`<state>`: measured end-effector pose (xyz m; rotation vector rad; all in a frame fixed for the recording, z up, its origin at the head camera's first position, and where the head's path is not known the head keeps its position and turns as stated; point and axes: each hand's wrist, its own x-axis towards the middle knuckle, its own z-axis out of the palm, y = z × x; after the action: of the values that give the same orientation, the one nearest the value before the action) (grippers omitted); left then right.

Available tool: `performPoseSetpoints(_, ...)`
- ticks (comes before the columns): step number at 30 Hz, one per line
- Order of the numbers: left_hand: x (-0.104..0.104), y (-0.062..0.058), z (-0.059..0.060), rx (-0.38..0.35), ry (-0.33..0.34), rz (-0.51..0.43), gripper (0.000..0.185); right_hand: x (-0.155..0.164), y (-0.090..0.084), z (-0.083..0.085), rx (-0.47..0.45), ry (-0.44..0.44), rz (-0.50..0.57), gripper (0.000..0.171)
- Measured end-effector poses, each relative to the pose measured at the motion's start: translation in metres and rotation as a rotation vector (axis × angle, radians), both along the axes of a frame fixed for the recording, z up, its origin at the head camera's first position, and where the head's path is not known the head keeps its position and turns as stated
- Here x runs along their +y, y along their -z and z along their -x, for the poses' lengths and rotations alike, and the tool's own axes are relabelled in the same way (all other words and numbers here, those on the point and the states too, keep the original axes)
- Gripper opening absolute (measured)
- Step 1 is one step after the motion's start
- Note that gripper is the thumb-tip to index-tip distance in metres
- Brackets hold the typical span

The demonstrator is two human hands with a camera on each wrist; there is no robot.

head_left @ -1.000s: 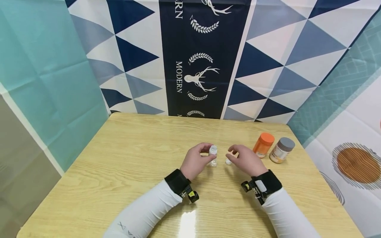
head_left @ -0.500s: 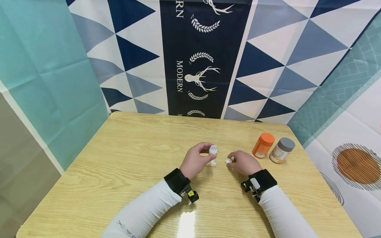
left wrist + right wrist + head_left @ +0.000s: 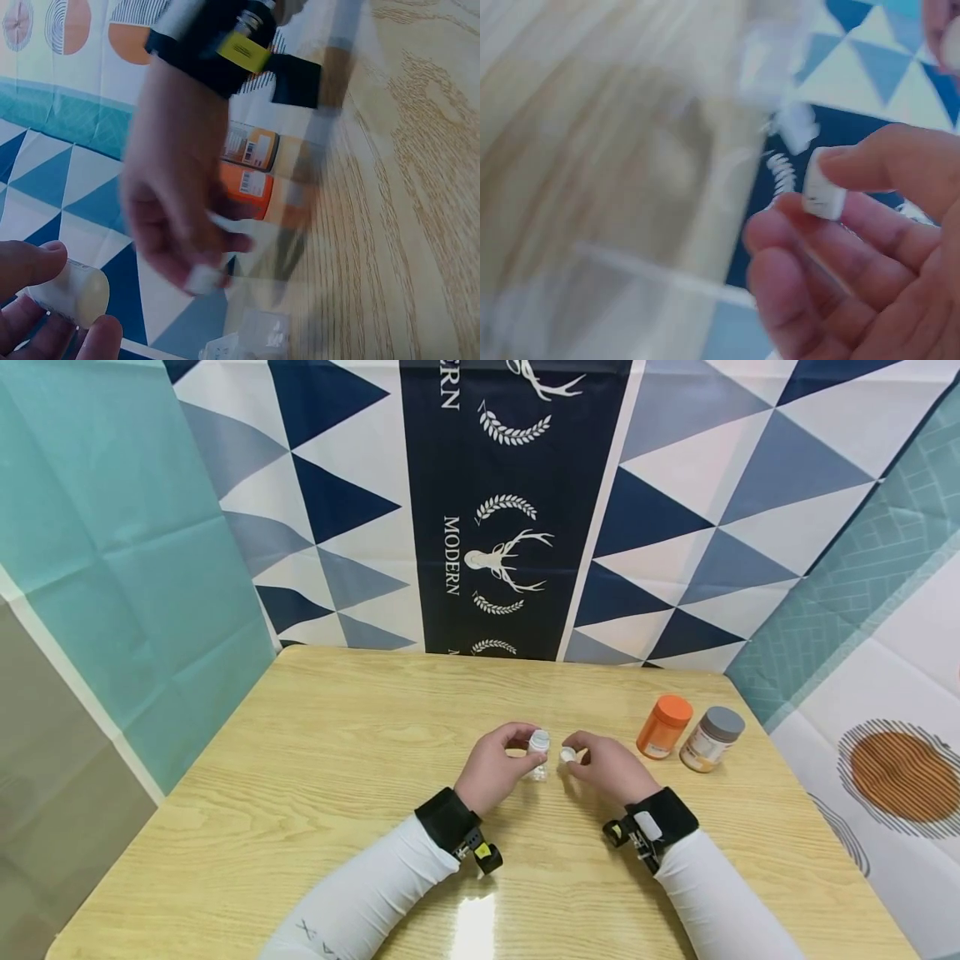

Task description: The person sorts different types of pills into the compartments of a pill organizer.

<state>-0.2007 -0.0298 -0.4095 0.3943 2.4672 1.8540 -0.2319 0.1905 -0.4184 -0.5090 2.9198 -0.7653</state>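
My left hand (image 3: pixel 497 766) holds a small white bottle (image 3: pixel 538 742) upright near the middle of the table, its mouth uncovered. The bottle (image 3: pixel 75 294) also shows between thumb and fingers in the left wrist view. A small white cap (image 3: pixel 567 755) is pinched in my right hand (image 3: pixel 611 768), just right of the bottle and apart from it. In the right wrist view the cap (image 3: pixel 823 185) sits between thumb and fingers. A small clear plastic item (image 3: pixel 537 772) shows below the bottle; its kind is unclear. The wrist views are partly blurred.
An orange jar (image 3: pixel 664 727) and a grey-lidded jar (image 3: pixel 711 739) stand side by side at the right of the wooden table (image 3: pixel 337 735). A patterned cloth (image 3: pixel 487 527) hangs behind the table's back edge.
My right hand has reached down, taken the white cap from the table and moved it slightly left towards the bottle. The left hand has stayed almost still with the bottle.
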Motion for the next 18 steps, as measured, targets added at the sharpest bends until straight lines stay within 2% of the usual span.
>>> performPoseSetpoints(8,0.001,0.003,0.000,0.001,0.031,-0.011,0.034,-0.017,-0.030,-0.020,0.151,-0.105,0.156,0.030)
performPoseSetpoints(13,0.002,0.005,0.000,-0.004,0.038,0.000,0.035,-0.021,-0.038,-0.029,0.235,-0.139,0.136,0.036)
performPoseSetpoints(18,0.003,0.005,-0.002,0.023,0.043,0.016,0.033,-0.022,-0.042,-0.033,0.238,-0.132,0.123,0.042)
